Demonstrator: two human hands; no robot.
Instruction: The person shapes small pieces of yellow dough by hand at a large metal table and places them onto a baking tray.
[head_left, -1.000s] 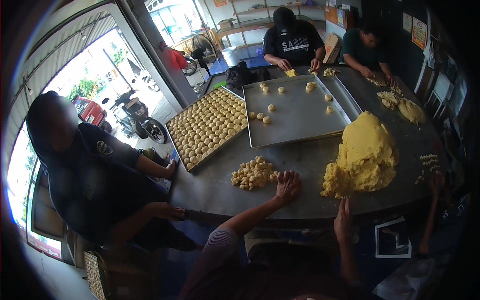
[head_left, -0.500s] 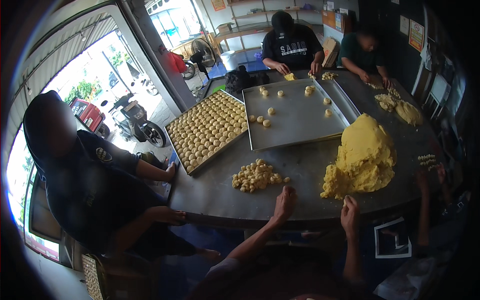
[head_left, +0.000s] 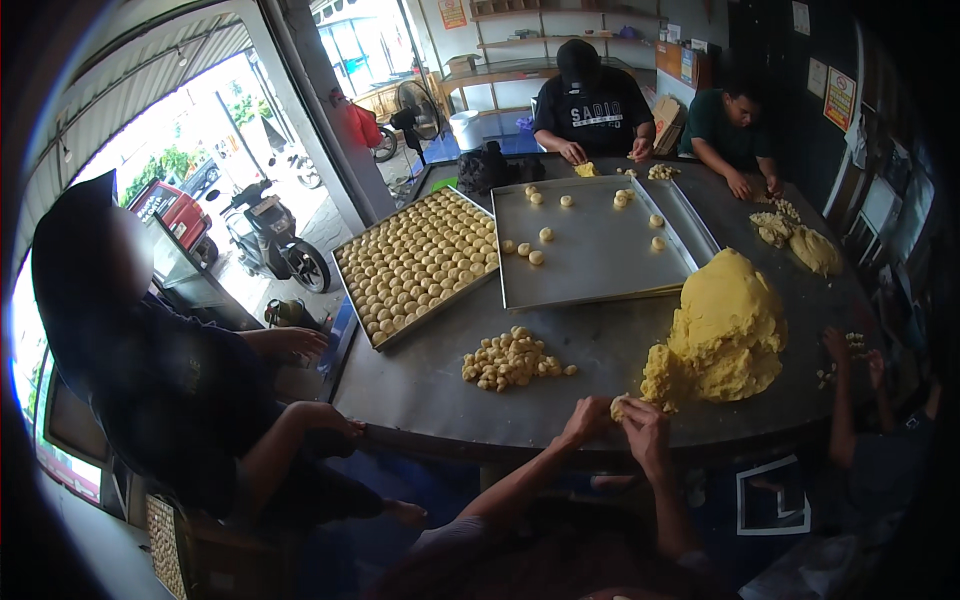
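A small piece of pale dough sits between the two hands, near the front edge of the metal surface. From my remote seat I see the right hand's grip pinching it; the left hand meets it from the other side, but I cannot tell how firmly its fingers are closed. The piece's long axis is too small for me to judge.

Just beyond and to the right rises a large yellow dough mound, leaning its crumbly lower end toward the hands; the right hand is nearer to it. Up and left, nearer the left hand, lies a pile of small dough balls.

Farther back I find a tray packed with rounds beside a sparsely filled tray. A person in dark clothes is at the left.
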